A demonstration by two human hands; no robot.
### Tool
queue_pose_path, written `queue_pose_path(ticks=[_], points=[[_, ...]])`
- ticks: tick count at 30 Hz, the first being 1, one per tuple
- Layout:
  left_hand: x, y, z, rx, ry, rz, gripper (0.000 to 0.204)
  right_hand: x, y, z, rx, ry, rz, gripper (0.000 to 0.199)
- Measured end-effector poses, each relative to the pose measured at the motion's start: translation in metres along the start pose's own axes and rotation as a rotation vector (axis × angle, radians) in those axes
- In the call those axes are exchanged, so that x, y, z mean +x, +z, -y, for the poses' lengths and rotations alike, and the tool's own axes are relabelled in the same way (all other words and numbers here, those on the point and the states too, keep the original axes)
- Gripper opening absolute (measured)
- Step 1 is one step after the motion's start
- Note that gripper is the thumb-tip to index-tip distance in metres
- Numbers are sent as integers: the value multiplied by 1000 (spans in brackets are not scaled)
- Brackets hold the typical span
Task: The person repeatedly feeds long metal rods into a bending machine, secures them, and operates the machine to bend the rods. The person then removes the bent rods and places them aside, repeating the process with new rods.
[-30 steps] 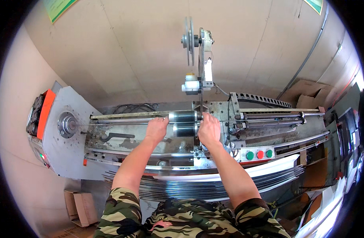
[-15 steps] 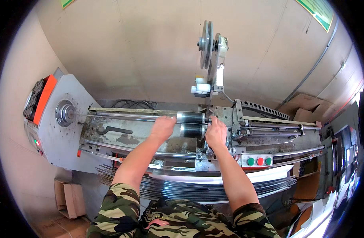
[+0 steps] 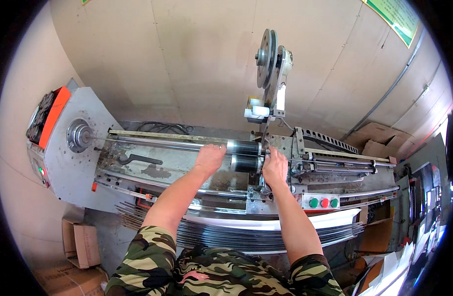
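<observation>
A thin metal rod [image 3: 104, 138] runs from the round chuck [image 3: 79, 135] at the left, across the long machine bed. My left hand [image 3: 211, 158] is closed around it, just left of two dark rollers with shiny ends. Of these, the far roller [image 3: 245, 147] lies behind the near roller [image 3: 246, 163]. Against their right ends, my right hand [image 3: 275, 167] pinches along the same line, its fingertips partly hiding the rod. Both forearms reach in over the front rail. Above the rollers stands an upright arm with a grey disc wheel [image 3: 267, 60] and white blocks [image 3: 257, 111].
A hook wrench [image 3: 140, 159] lies on the bed. At front right is a button box [image 3: 320, 201] with green and red buttons. Many thin rods [image 3: 236, 237] lie bundled between me and the machine. Cardboard boxes [image 3: 83, 244] stand at the lower left; a drag chain [image 3: 330, 140] runs behind the right rails.
The view has shifted slightly. Both hands and the rollers sit a little farther right relative to the wrench and chuck. The hands keep about the same places beside the rollers.
</observation>
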State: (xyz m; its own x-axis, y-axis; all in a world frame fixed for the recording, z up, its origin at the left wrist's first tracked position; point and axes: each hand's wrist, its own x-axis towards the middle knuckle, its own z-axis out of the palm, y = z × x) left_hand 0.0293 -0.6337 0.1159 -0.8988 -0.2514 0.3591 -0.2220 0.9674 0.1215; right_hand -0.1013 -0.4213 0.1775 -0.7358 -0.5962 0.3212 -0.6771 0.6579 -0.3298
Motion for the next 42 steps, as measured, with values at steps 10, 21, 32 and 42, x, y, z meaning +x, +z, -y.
queue_pose_path(ticks=[10, 21, 32, 42], points=[[2, -1, -1, -98, 9, -46, 11, 0, 5, -7, -23, -26, -63, 32], [3, -5, -2, -119, -11, 59, 16, -2, 4, -8, -42, -36, -97, 34], [1, -10, -1, -96, 7, 34, 18, 0, 1, -9, -55, -5, -48, 35], [3, -6, 1, -115, 29, 98, 25, -3, 6, -14, -40, 10, -76, 34]])
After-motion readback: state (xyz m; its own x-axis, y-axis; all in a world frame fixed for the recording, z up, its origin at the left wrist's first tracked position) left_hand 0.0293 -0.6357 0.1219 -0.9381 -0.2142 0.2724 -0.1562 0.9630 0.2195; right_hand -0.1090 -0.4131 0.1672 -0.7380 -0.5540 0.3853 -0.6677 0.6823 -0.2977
